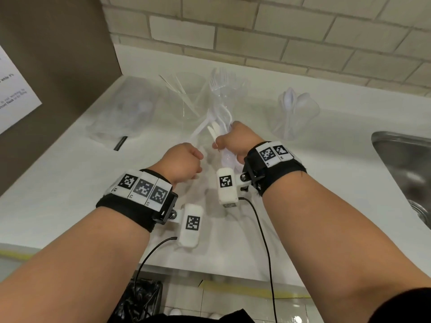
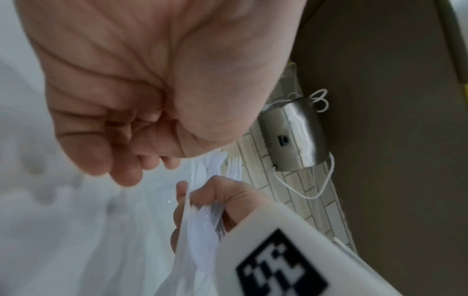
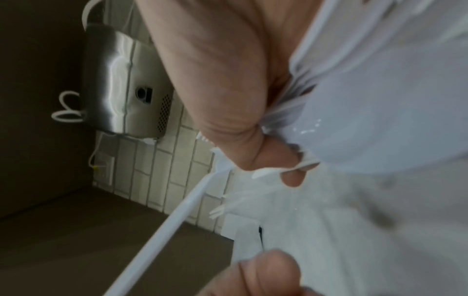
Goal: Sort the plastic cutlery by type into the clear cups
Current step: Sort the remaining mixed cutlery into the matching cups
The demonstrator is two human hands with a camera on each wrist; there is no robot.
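Note:
Three clear cups stand at the back of the white counter: one with knives, one with forks, one with spoons. My right hand grips a mixed bundle of white plastic cutlery in front of the fork cup; the bundle fills the right wrist view. My left hand is curled just left of it. A long white handle runs from the bundle to my left fingers, which seem to pinch it. In the left wrist view my left hand hides any handle.
A crumpled clear plastic bag lies at the back left of the counter. A steel sink is set in at the right. A brown side wall with a paper notice closes the left. A steel wall box hangs on the tiles.

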